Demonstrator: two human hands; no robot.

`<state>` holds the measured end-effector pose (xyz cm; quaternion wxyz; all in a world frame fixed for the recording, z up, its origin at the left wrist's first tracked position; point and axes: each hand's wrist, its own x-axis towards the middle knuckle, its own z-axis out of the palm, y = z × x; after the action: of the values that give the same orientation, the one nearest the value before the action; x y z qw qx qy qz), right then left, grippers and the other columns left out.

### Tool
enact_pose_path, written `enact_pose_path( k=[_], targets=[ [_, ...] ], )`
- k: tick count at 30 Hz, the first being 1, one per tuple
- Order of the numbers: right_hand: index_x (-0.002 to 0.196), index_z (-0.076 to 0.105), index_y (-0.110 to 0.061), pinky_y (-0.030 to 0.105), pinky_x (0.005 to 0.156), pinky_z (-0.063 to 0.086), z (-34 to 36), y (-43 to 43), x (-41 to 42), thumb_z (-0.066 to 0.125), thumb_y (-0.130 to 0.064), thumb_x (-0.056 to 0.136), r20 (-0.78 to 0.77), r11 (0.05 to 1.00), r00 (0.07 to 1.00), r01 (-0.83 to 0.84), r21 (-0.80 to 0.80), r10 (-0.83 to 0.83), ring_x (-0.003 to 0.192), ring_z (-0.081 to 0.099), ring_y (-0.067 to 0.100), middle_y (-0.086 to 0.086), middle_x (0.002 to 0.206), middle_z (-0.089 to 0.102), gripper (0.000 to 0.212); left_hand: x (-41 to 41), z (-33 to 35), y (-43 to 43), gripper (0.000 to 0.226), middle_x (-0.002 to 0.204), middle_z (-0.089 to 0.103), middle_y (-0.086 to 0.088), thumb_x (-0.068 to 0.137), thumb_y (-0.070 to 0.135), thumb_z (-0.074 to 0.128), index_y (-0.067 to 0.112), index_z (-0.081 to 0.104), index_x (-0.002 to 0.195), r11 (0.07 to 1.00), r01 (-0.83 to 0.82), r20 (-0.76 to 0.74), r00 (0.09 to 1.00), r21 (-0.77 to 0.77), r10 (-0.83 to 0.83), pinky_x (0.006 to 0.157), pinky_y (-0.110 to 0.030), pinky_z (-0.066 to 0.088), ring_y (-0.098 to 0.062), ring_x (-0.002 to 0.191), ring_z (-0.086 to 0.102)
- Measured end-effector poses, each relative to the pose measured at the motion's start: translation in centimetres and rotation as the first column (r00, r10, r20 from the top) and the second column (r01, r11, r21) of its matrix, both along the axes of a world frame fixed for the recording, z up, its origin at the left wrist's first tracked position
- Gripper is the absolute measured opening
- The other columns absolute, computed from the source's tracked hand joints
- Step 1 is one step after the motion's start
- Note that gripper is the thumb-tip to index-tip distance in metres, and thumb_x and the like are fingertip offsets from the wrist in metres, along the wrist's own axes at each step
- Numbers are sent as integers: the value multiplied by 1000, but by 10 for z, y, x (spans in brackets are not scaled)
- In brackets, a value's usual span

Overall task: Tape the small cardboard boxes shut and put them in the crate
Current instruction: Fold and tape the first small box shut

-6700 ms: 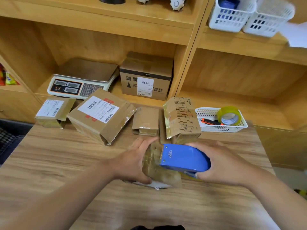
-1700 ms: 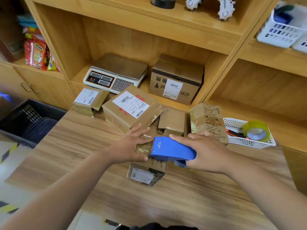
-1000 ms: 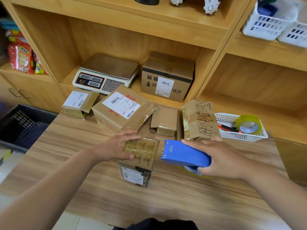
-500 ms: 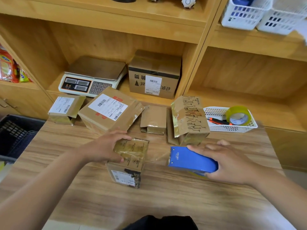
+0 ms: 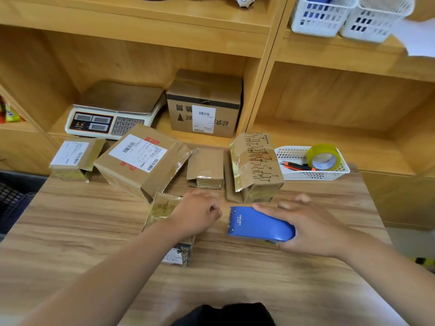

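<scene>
A small tape-wrapped cardboard box (image 5: pixel 162 208) stands on the wooden table (image 5: pixel 70 231). My left hand (image 5: pixel 197 212) lies over its top, fingers curled down at its right edge. Just to the right, apart from the box, is a blue tape dispenser (image 5: pixel 256 225); my right hand (image 5: pixel 310 227) grips it from above and holds it low on the table. The black crate (image 5: pixel 11 198) shows only as a corner at the far left, below table level.
Behind my hands lie a large labelled box (image 5: pixel 141 161), a small labelled box (image 5: pixel 75 156), a small flat box (image 5: pixel 207 168) and a printed box (image 5: pixel 256 165). A white basket (image 5: pixel 294 176) holds a tape roll (image 5: pixel 324 157). A scale (image 5: pixel 113 114) and a carton (image 5: pixel 204 107) sit on the shelf.
The dispenser came off the box and moved right onto the table. My left hand slid from the box's left side across its top to the right edge.
</scene>
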<state>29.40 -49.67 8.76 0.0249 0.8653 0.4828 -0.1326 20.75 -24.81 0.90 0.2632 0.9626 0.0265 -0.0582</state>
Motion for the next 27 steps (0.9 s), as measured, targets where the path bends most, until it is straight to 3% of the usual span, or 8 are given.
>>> enact_pose_path(
  k=[5,8,11,13,16,20,24,27],
  targets=[
    [125,-6,-71,6,77,22,12,5,-13,47,-76,76,-56,996,998,28,-85,-33,88,26,10,-23,87,34,73,-3,-4,1,13,94,64,14,89,33,57,27,64,80,996,-54,18,998,-75,56,101,-29,30,-7,111,42],
    [135,-5,-63,10,74,22,17,12,-18,37,-76,82,-18,995,1000,2,-99,-4,81,28,9,-19,83,31,69,-2,-1,2,18,90,66,11,86,30,60,30,59,68,990,-84,9,996,-111,85,99,-29,33,-6,106,44],
    [144,6,-56,30,68,13,20,22,-22,35,-73,86,65,995,998,-4,-102,11,82,28,11,-15,95,37,67,-3,0,2,24,85,66,8,84,28,64,30,56,62,984,-104,22,994,-143,108,96,-28,35,-6,101,46],
    [146,12,-53,29,69,13,19,28,-26,37,-71,86,95,997,995,-2,-83,10,86,33,14,-11,105,50,67,-4,-3,3,22,83,66,9,84,28,65,26,59,64,982,-113,29,993,-149,119,94,-28,35,-5,99,45],
    [146,20,-48,28,73,19,17,40,-32,39,-70,85,139,999,990,-11,-43,16,99,49,18,-7,114,59,67,-4,-5,2,34,81,66,11,84,27,67,35,50,56,989,-97,40,994,-115,102,96,-30,34,-6,100,45],
    [138,38,-41,32,80,34,6,57,-34,41,-69,82,174,999,984,-27,-42,33,95,59,22,-3,103,66,62,-4,-6,2,28,82,66,12,83,21,67,30,55,60,996,-78,69,994,-44,81,98,-30,33,-11,104,48],
    [131,44,-42,33,75,25,-5,63,-32,42,-69,79,192,1000,981,-10,-25,15,95,61,22,-3,99,68,59,-5,-5,3,20,85,68,10,85,21,66,23,64,65,998,-70,64,995,-7,70,97,-27,29,-10,104,46],
    [129,45,-41,33,79,32,-9,62,-33,42,-68,79,186,1000,982,15,0,-15,94,61,22,-4,96,68,58,-5,-4,1,29,81,62,15,86,22,65,27,54,59,999,-53,61,997,-12,53,95,-23,23,-7,105,44]
  ],
)
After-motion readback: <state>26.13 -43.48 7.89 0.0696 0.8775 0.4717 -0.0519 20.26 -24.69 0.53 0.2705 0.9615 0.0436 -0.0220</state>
